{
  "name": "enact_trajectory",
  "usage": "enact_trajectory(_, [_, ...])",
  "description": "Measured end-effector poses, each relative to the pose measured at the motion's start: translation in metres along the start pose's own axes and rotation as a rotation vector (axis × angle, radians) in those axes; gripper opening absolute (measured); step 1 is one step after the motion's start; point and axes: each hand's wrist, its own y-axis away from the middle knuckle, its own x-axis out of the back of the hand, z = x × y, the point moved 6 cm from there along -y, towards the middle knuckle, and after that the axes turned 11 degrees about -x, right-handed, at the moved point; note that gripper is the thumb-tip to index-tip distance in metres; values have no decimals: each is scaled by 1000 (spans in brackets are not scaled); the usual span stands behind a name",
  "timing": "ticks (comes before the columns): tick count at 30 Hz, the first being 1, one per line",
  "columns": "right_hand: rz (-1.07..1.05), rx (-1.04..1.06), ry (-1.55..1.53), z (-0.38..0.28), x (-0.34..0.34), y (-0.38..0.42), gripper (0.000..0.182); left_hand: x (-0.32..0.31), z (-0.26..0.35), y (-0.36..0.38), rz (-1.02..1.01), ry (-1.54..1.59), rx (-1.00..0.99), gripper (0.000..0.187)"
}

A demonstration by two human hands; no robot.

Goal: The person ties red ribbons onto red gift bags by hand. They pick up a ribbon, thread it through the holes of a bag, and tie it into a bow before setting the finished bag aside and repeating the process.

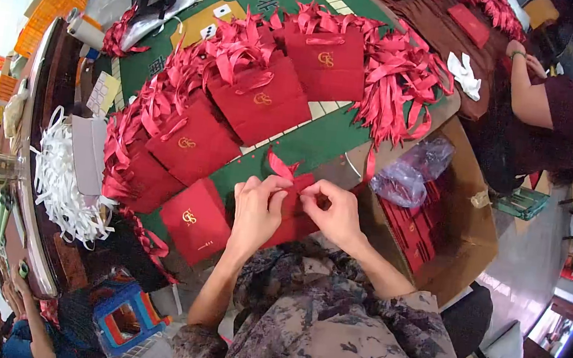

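My left hand and my right hand both pinch a small red paper bag at the near edge of the green table. A red ribbon sticks up from the bag's top between my fingers. The bag's lower part is hidden behind my hands. Finished red gift bags with gold logos lie in a row just beyond, their ribbon handles spread out.
A cardboard box with flat red bags and a plastic wrapper stands at my right. White strips lie heaped at left. Another person sits at the far right. A blue and orange stool stands below.
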Motion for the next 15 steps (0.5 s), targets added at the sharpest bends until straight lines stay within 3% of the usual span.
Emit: enact_trajectory(15, [-48, -23, -14, -10, 1, -10, 13, 5, 6, -1, 6, -7, 7, 17])
